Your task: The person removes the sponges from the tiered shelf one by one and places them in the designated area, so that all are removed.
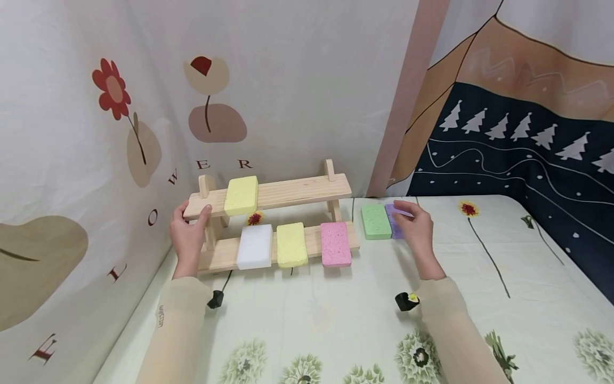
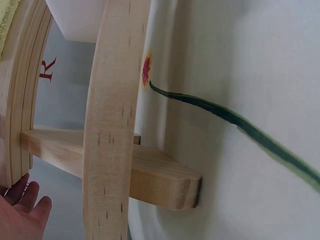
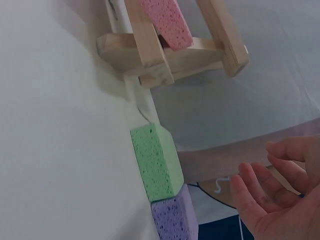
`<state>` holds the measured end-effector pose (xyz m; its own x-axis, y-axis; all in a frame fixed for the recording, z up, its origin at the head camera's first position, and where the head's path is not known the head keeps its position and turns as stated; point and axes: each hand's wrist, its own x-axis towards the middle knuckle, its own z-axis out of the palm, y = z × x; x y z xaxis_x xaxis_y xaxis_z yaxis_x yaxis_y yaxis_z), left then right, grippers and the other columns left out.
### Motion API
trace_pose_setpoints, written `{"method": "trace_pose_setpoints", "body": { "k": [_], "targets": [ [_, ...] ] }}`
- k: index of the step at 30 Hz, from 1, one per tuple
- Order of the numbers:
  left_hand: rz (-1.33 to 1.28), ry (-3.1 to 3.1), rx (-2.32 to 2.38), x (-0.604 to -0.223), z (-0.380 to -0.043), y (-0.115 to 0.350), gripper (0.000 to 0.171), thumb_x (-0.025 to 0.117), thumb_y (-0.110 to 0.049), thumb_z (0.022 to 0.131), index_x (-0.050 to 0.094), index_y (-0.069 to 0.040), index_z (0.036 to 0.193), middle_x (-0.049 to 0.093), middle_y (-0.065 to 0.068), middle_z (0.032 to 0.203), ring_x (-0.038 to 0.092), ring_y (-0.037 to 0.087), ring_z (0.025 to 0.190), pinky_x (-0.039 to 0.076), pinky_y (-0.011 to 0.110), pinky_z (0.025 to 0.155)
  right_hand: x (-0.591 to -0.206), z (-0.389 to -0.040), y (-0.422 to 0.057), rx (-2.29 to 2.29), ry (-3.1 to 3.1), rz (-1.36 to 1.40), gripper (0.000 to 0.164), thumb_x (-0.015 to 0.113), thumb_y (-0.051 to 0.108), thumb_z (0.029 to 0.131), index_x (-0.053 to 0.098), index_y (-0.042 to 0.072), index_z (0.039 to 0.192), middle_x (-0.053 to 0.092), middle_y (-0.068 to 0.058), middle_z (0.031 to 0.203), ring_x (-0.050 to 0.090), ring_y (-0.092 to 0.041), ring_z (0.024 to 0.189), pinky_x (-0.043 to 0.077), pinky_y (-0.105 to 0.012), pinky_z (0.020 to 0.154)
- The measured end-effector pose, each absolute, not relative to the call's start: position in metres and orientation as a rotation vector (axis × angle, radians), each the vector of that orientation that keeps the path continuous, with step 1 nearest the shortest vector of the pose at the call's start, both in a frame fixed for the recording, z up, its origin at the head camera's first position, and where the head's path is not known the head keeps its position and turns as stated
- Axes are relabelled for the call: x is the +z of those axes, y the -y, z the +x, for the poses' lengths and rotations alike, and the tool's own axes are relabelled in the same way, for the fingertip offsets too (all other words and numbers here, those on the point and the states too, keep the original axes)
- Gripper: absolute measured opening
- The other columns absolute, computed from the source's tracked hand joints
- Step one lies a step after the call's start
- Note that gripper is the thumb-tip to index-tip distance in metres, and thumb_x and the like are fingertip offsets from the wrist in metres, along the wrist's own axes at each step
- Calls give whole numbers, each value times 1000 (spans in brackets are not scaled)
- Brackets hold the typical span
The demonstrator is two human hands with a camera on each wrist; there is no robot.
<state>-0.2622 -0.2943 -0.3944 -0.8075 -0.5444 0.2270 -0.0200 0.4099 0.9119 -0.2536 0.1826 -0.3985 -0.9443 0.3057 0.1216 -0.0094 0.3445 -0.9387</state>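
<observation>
My left hand [image 1: 188, 240] grips the left end of a two-tier wooden shelf [image 1: 297, 193], thumb in front of the upper board. A yellow sponge [image 1: 241, 196] lies on the upper board. Along the lower board are a white sponge [image 1: 255, 246], a second yellow sponge [image 1: 291, 245] and a pink sponge [image 1: 336, 244]. Right of the shelf, a green sponge [image 1: 376, 222] and a purple sponge [image 1: 396, 231] stand side by side, touching. Beside the purple one is my right hand [image 1: 416, 229]; the right wrist view shows its loosely bent fingers [image 3: 250, 187] apart from it, holding nothing.
A pale flower-printed cloth [image 1: 316, 314] covers the table. Behind the shelf hangs a light curtain [image 1: 307, 96] with printed flowers and letters. A dark cloth with white trees [image 1: 518, 160] hangs at the right.
</observation>
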Motion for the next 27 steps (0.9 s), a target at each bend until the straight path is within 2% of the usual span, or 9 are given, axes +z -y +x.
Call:
{"method": "trace_pose_setpoints", "body": {
  "k": [2, 4, 12, 21, 27],
  "targets": [
    [476, 2171, -1393, -395, -263, 295, 76, 67, -45, 92, 38, -7, 151, 42, 14, 153, 41, 30, 144, 36, 45, 120, -398, -254, -179, 1635, 2337, -255, 34, 60, 10, 97, 64, 5, 131, 66, -13, 133, 64, -27, 118, 42, -1, 79],
    [476, 2173, -1389, -396, -263, 295, 76, 67, -46, 92, 39, -7, 151, 42, 14, 153, 41, 30, 143, 36, 45, 120, -398, -255, -176, 1641, 2339, -247, 34, 61, 10, 97, 64, 4, 131, 65, -14, 134, 64, -30, 120, 42, -1, 78],
    [488, 2186, -1375, -395, -263, 295, 76, 67, -47, 92, 39, -8, 150, 43, 14, 153, 41, 30, 143, 35, 43, 120, -394, -255, -162, 1709, 2296, -171, 35, 61, 5, 95, 63, 0, 130, 64, -19, 132, 63, -32, 118, 47, -1, 74],
    [487, 2176, -1370, -397, -263, 294, 75, 67, -46, 92, 40, -8, 150, 44, 14, 152, 42, 30, 142, 37, 45, 119, -393, -257, -146, 1731, 2291, -136, 33, 64, 6, 94, 65, 0, 126, 66, -19, 128, 69, -17, 102, 53, -6, 73],
    [484, 2176, -1371, -397, -262, 294, 76, 67, -48, 92, 40, -8, 150, 43, 14, 153, 42, 30, 143, 36, 45, 120, -392, -257, -134, 1750, 2285, -106, 32, 65, 4, 93, 66, 0, 125, 67, -20, 127, 69, -31, 109, 53, -6, 74]
  ]
}}
